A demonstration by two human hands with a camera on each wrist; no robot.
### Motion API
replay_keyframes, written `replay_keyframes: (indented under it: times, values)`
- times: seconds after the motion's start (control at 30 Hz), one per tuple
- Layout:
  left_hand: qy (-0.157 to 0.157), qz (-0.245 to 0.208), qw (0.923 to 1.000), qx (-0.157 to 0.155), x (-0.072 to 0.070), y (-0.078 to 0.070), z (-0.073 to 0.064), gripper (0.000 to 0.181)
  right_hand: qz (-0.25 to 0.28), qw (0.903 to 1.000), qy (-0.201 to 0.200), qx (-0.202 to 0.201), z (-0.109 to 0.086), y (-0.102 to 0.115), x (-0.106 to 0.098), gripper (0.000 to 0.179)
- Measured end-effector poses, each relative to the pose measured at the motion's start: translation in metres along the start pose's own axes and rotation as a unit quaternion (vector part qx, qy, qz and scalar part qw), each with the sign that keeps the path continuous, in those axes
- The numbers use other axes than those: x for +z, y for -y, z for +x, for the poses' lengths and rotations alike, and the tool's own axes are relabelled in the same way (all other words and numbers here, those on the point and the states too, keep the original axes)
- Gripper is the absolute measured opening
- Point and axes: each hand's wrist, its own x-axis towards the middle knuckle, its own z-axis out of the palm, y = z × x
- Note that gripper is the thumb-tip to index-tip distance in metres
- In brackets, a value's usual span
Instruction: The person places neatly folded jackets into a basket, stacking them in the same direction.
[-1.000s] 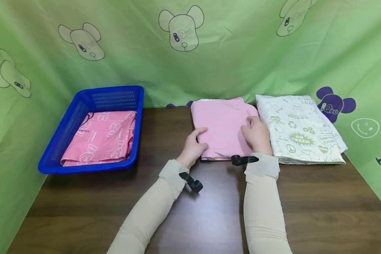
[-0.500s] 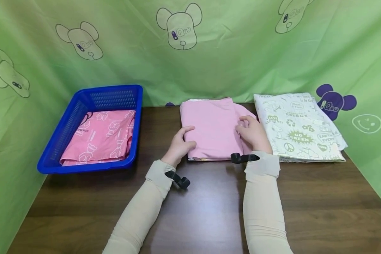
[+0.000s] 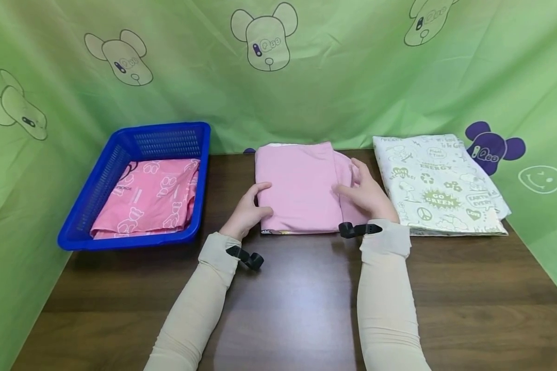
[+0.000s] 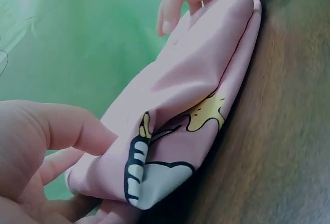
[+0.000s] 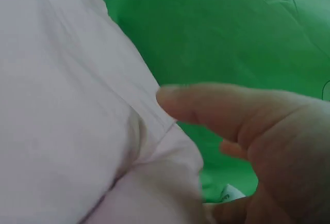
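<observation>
A folded pink cloth [image 3: 297, 188] lies near the back of the table. A cartoon print [image 4: 201, 115] with yellow and grey-white patches shows along its near edge in the left wrist view. My left hand [image 3: 247, 212] grips its left edge, thumb on one side and fingers beneath. At the right end a rounded pink flap [image 3: 348, 206] sticks out past the top layer. Over that flap is my right hand [image 3: 369, 193], thumb and fingers spread apart. In the right wrist view its thumb [image 5: 206, 105] is extended by the cloth's edge; the other fingers are mostly hidden.
A blue basket [image 3: 204, 180] at the left holds a folded pink printed cloth [image 3: 148, 198]. Right of my right hand lies a folded white cloth [image 3: 438, 185] with green prints. Green curtain [image 3: 334, 93] closes off the back and sides of the brown table [image 3: 297, 309].
My left hand has moved left, drawing the pink cloth with it. More of the flap now shows at the right. My right hand stays nearly in place, its fingers spreading wider.
</observation>
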Motion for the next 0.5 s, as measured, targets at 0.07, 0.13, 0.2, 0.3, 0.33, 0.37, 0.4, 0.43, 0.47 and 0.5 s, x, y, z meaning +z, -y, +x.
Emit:
replay_keyframes:
  times: [0.07,0.13,0.2,0.3,0.33,0.37,0.4,0.43,0.47,0.5]
  values:
    - [0.006,0.003,1.0000,-0.001,-0.001,0.001,0.001,0.074,0.033,0.9991,0.018,-0.020,0.002,0.001,0.003,0.101]
    - [0.011,0.001,0.9999,0.001,-0.002,0.001,0.001,0.076,0.053,0.9972,0.033,-0.040,0.003,0.002,0.005,0.101]
    - [0.017,-0.002,0.9999,0.003,-0.003,0.002,0.002,0.077,0.068,0.9956,0.044,-0.048,0.004,0.002,0.007,0.101]
    - [0.025,-0.005,0.9996,0.008,-0.004,0.002,0.002,0.079,0.087,0.9937,0.056,-0.044,0.004,0.003,0.008,0.102]
    - [0.028,-0.006,0.9995,0.010,-0.005,0.002,0.002,0.080,0.094,0.9929,0.060,-0.041,0.005,0.003,0.008,0.103]
    - [0.031,-0.007,0.9994,0.013,-0.006,0.002,0.002,0.080,0.101,0.9922,0.064,-0.036,0.005,0.003,0.009,0.103]
    - [0.035,-0.009,0.9992,0.016,-0.006,0.003,0.002,0.082,0.107,0.9915,0.068,-0.031,0.005,0.003,0.009,0.104]
    - [0.040,-0.013,0.9990,0.017,-0.007,0.003,0.002,0.083,0.111,0.9909,0.072,-0.027,0.005,0.003,0.010,0.105]
    - [0.045,-0.016,0.9987,0.018,-0.007,0.003,0.003,0.084,0.117,0.9900,0.076,-0.024,0.005,0.003,0.011,0.105]
    - [0.053,-0.026,0.9981,0.015,-0.008,0.003,0.003,0.086,0.119,0.9894,0.080,-0.023,0.006,0.004,0.012,0.106]
